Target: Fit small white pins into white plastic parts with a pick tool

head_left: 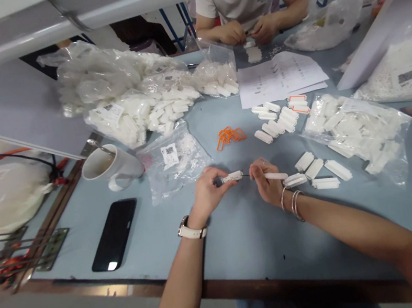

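My left hand (pixel 211 190) is closed on a small white plastic housing (pixel 233 176) with a row of tiny dark marks or holes along it. Pinched in my right hand (pixel 265 181) is a thin-tipped tool with a pale pink handle (pixel 276 175), perhaps a small screwdriver. Its dark tip points left and reaches close to the housing's right end; whether it touches I cannot tell. Several similar white pieces (pixel 314 169) lie right of my right hand. Beyond my hands sit a small pile of orange rectangular frames (pixel 229 137) and more white pieces (pixel 276 123), two with orange frames.
Bags of white parts (pixel 165 105) fill the back left; another bag (pixel 360 126) lies right. A small-parts bag (pixel 176 154), a mug with a spoon (pixel 112 165) and a black phone (pixel 114 235) are at left. Printed sheets (pixel 280 77) lie before a co-worker's hands (pixel 248 31).
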{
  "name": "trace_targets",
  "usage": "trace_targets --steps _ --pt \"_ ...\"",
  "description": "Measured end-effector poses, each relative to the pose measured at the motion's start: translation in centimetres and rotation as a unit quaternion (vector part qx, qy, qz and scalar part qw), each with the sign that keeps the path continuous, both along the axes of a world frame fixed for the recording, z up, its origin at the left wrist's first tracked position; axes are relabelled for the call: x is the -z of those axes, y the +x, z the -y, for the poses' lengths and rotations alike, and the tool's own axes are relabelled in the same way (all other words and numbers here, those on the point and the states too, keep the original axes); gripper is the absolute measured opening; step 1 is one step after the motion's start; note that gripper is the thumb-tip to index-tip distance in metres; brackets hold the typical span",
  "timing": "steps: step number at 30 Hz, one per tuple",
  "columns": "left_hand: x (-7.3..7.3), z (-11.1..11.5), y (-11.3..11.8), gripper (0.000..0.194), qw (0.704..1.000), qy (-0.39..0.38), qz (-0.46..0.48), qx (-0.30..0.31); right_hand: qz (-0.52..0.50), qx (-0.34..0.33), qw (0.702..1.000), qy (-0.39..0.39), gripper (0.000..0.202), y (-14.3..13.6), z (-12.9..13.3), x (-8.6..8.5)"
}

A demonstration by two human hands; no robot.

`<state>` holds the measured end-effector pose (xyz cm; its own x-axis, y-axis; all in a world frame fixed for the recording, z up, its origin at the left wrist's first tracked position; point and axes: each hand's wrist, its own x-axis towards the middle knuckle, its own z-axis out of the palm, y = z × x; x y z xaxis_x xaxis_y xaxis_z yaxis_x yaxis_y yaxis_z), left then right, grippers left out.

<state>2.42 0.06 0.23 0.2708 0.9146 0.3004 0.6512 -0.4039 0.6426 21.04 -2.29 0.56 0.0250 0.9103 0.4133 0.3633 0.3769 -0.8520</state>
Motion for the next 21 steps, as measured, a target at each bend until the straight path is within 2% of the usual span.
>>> trace_targets --steps 5,21 --pt "0.03 0.03 0.00 0.024 1.000 0.017 -0.003 0.008 0.000 -0.008 1.000 0.005 0.055 0.05 0.06 -0.10" --pt "0.00 0.07 0.05 0.025 1.000 0.003 -0.004 -0.007 0.007 -0.013 1.000 -0.012 0.055 -0.14 -0.05 -0.08"
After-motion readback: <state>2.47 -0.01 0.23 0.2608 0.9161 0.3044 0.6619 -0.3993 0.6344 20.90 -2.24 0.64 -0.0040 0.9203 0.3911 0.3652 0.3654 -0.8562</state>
